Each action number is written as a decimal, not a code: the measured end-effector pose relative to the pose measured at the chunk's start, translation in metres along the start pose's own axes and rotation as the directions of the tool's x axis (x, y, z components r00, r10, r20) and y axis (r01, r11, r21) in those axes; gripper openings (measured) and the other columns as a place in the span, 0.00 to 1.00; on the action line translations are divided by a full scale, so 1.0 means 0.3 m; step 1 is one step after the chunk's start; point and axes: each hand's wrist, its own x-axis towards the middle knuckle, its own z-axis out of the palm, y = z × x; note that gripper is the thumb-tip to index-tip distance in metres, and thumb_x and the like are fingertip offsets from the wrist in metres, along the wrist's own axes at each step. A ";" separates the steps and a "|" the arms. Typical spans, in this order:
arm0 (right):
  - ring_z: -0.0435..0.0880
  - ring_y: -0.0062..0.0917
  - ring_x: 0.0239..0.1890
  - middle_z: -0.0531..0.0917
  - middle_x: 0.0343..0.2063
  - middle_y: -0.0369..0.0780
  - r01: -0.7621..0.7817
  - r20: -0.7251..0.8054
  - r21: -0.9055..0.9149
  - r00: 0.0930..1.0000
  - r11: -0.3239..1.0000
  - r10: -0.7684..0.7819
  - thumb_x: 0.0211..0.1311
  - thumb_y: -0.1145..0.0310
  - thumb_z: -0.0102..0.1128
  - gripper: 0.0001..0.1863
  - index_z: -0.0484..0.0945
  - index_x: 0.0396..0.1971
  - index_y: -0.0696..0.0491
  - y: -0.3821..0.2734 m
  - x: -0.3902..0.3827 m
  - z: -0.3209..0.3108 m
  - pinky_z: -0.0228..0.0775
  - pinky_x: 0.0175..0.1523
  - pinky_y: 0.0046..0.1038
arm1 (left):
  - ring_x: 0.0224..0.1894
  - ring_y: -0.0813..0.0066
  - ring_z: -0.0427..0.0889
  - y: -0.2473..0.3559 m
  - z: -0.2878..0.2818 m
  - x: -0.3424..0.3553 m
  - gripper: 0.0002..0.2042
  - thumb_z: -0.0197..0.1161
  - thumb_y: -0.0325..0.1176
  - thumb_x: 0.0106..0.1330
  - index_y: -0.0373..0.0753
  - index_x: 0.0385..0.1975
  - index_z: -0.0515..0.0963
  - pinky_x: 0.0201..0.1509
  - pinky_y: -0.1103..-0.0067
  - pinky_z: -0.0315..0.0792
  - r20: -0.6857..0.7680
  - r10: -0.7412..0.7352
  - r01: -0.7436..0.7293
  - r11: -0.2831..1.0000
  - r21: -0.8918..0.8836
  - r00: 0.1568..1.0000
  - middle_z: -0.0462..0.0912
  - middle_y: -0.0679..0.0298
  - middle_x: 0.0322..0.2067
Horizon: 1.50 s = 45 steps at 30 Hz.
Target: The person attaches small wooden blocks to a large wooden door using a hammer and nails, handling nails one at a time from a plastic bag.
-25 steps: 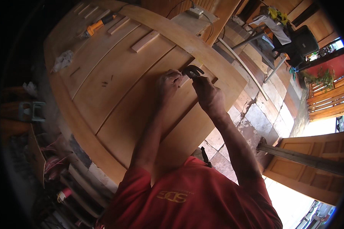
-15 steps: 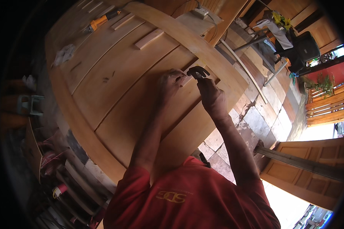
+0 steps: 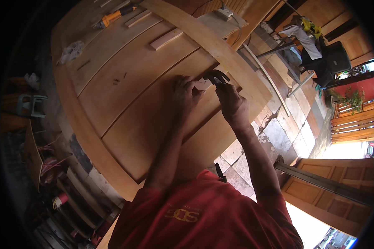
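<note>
My right hand (image 3: 233,107) is wrapped round the handle of a claw hammer (image 3: 217,77), whose dark head is low over a wooden door panel (image 3: 133,97). Just left of the hammer, my left hand (image 3: 187,96) rests close over the panel with its thumb apart from its fingers. I see nothing held in it, though shadow hides part of the fingers. A light strip of wood (image 3: 236,79) lies in a groove beside the hammer head. Several small dark nails (image 3: 117,81) lie loose on the panel, left of my left hand.
Farther up the panel lie a wood block (image 3: 166,39), an orange power tool (image 3: 114,16) and a clear plastic bag (image 3: 72,52). A power outlet box (image 3: 225,14) with a cord is at the far edge. A long stick (image 3: 268,81) lies on the tiled floor (image 3: 274,133); a black chair (image 3: 334,58) stands right.
My left hand has drawn slightly back from the hammer head and its fingers have spread. The hammer stays near the same spot on the wood. The whole view has shifted slightly.
</note>
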 end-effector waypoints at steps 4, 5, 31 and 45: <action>0.89 0.40 0.28 0.88 0.33 0.42 0.013 -0.172 0.124 0.985 0.992 0.008 0.70 0.59 0.67 0.14 0.80 0.49 0.49 -0.074 0.011 -0.028 0.80 0.30 0.38 | 0.64 0.50 0.77 0.008 -0.008 0.000 0.23 0.81 0.38 0.51 0.40 0.45 0.81 0.71 0.54 0.66 0.011 -0.026 0.026 0.999 -0.028 1.000 0.82 0.55 0.54; 0.89 0.40 0.29 0.88 0.33 0.42 0.011 -0.200 0.178 0.979 0.984 0.026 0.70 0.59 0.67 0.14 0.80 0.49 0.49 -0.081 0.009 -0.031 0.80 0.30 0.38 | 0.64 0.49 0.77 0.012 -0.009 0.002 0.23 0.81 0.38 0.51 0.39 0.45 0.81 0.72 0.54 0.66 0.011 -0.026 0.027 0.999 -0.035 1.000 0.82 0.55 0.54; 0.90 0.43 0.30 0.89 0.34 0.45 -0.115 -0.021 0.070 0.993 0.991 0.117 0.71 0.62 0.67 0.16 0.79 0.55 0.49 0.036 -0.074 0.066 0.81 0.32 0.38 | 0.64 0.49 0.77 0.029 -0.011 0.006 0.24 0.81 0.38 0.50 0.37 0.48 0.83 0.71 0.55 0.67 0.004 -0.039 0.039 0.999 -0.023 0.999 0.83 0.55 0.54; 0.90 0.44 0.32 0.89 0.33 0.49 -0.125 0.039 -0.073 0.991 0.989 0.128 0.73 0.64 0.65 0.15 0.82 0.55 0.52 0.013 -0.011 -0.017 0.82 0.33 0.37 | 0.64 0.47 0.78 0.017 -0.003 -0.016 0.25 0.81 0.37 0.51 0.36 0.48 0.81 0.71 0.53 0.68 -0.032 -0.018 0.018 1.000 0.005 0.999 0.83 0.54 0.55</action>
